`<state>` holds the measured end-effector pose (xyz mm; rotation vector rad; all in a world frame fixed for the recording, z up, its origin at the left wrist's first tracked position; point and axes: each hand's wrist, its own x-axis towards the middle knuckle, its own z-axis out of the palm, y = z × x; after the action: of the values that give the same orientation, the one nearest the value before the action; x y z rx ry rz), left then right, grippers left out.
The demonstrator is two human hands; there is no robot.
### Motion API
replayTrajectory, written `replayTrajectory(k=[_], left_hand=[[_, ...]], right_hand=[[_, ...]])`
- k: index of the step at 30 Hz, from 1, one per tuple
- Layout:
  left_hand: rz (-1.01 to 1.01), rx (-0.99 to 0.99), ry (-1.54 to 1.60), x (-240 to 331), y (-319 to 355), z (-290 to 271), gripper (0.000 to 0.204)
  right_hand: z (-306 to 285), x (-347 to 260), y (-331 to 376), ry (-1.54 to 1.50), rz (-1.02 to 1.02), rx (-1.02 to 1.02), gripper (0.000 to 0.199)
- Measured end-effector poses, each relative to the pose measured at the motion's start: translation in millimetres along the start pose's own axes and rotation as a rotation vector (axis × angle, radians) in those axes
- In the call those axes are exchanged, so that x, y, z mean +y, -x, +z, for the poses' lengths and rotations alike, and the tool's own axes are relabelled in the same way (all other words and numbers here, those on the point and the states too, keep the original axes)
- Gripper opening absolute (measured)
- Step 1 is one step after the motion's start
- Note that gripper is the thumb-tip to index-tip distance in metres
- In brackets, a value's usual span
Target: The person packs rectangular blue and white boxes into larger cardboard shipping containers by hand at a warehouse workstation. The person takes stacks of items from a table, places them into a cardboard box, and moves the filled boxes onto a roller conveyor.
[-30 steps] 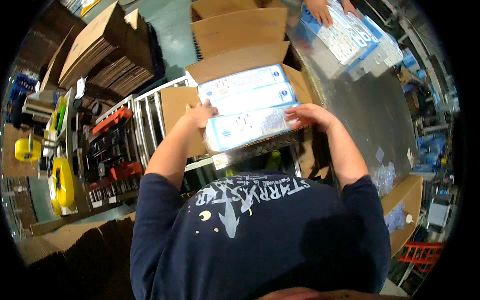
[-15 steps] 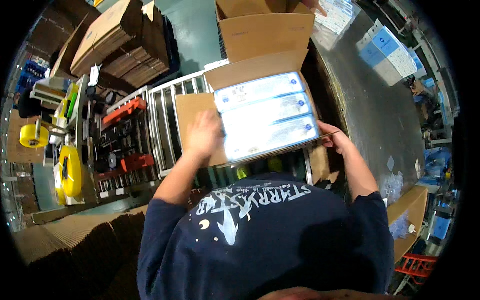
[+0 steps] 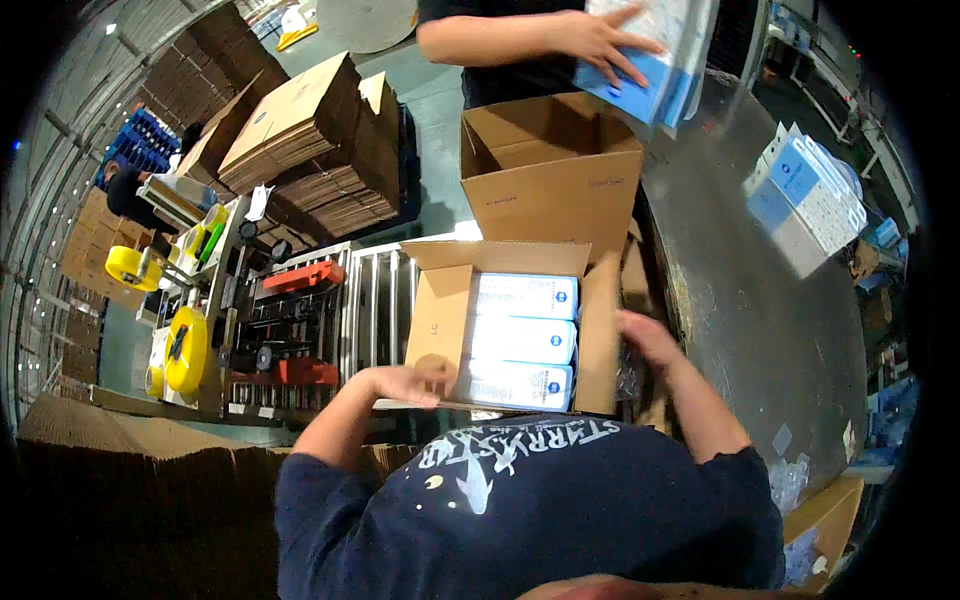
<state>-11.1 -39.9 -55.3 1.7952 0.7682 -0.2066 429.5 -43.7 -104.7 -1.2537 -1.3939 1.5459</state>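
Note:
An open brown carton sits in front of me on a roller conveyor, with three white-and-blue packs side by side inside. Its left flap covers their left ends, while the right flap stands up along the other side. My left hand is at the near corner of the left flap, fingers stretched out toward the packs. On the outer side of the right flap is my right hand, slightly blurred, its fingers extended and holding nothing visible.
Beyond the carton, a co-worker's hand holds white-and-blue packs over a second open carton. More packs lie on the dark table at right. Left are conveyor rollers, yellow tape rolls and stacked flat cardboard.
The left flap has swung inward over the packs, and the right flap now stands up. My right hand has moved to its outer side. The view has shifted, showing more of the co-worker.

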Motion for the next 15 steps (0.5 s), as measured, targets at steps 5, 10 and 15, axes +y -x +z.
replayTrajectory(k=[5, 10, 15], left_hand=[[-0.276, -0.024, -0.182, 39, -18, -20, 0.070], [-0.632, 0.671, -0.642, -19, -77, 8, 0.089], [-0.623, 0.870, -0.357, -39, -51, 2, 0.095]], right_hand=[[79, 18, -63, 1.148, -0.468, -0.507, 0.041], [77, -122, -98, 1.090, -0.720, 0.061, 0.028], [47, -45, -110, 1.000, -0.453, 0.111, 0.026]])
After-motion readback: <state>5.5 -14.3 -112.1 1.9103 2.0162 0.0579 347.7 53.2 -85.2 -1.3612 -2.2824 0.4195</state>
